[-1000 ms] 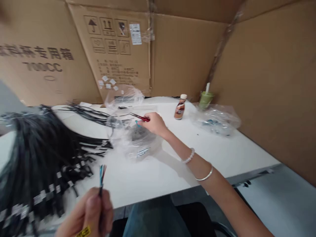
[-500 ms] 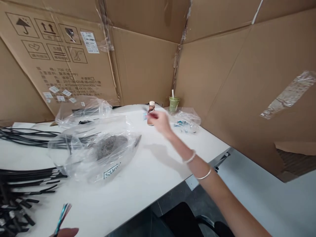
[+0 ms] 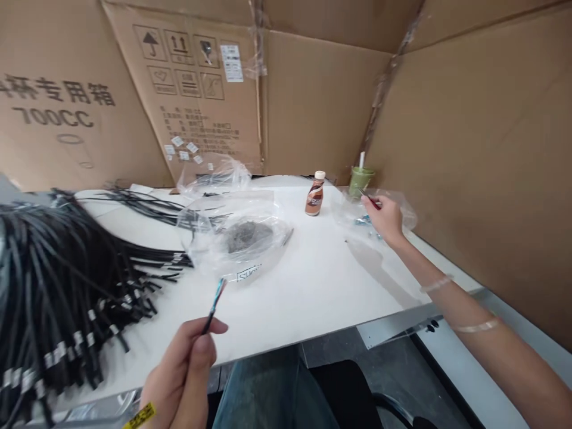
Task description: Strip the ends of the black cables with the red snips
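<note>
Brown cardboard walls [image 3: 322, 101] standing all around, far past both hands. White desk [image 3: 304, 292] spread out under the hands. Big heap of black cables [image 3: 58, 280] lying on the desk, off to the left of the left hand. Clear plastic bag [image 3: 236, 235] with a dark clump inside, up ahead of the left hand, between the two hands. Another clear bag [image 3: 393, 205] right by the right hand, touching it, with small blue bits inside. Small brown bottle [image 3: 315, 194] and green cup [image 3: 360, 177] standing upright, just left of the right hand.

Left hand [image 3: 183, 372] down low and near, fingers pinched tight on one thin cable [image 3: 214, 305] with coloured wire tips sticking up. Right hand [image 3: 385, 219] reaching far out, closed on red tweezers [image 3: 369, 199] at the far bag. Hands well apart.
</note>
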A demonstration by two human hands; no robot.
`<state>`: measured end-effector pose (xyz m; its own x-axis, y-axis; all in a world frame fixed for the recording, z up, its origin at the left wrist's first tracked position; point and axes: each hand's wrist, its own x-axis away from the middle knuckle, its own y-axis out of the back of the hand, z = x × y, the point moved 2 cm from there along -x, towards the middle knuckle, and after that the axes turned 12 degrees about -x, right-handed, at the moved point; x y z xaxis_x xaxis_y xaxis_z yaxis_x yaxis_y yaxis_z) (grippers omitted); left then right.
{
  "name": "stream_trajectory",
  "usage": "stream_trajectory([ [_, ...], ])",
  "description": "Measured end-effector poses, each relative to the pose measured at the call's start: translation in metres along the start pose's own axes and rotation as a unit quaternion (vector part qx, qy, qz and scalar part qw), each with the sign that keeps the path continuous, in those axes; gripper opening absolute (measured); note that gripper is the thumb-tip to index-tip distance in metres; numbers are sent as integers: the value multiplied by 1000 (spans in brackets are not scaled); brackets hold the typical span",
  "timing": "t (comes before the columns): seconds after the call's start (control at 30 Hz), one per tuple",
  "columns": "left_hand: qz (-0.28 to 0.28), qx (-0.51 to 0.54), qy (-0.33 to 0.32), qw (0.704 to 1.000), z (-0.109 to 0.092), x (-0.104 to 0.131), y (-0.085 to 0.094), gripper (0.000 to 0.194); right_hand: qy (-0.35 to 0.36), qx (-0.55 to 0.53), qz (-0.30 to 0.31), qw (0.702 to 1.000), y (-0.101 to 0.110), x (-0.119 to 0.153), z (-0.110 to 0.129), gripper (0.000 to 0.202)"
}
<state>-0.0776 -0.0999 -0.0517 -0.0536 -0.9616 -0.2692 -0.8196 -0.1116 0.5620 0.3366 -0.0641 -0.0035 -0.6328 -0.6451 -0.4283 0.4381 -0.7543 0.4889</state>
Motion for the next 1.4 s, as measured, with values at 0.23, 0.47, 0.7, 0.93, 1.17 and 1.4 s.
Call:
stream_trajectory([
  [0.23,68,84,9,994,-6,8,-5,27,173,-197,229,937,-41,142,80,21],
  [0.47,53,96,-9,994,-12,9,-6,24,427,-136,232,863,-46,186,129,25],
  [0.7,46,67,-20,997,-14,11,-4,16,440,-78,206,870,-46,191,138,27],
  [0.93,23,46,-12,999,-17,9,-1,18,412,-74,232,878,-43,191,143,30],
  [1.17,-3,78,33,996,-27,11,-3,19,414,-67,240,876,-46,188,144,32],
  [1.4,-48,98,61,992,-30,16,-4,16,393,-73,257,880,-47,191,143,29],
])
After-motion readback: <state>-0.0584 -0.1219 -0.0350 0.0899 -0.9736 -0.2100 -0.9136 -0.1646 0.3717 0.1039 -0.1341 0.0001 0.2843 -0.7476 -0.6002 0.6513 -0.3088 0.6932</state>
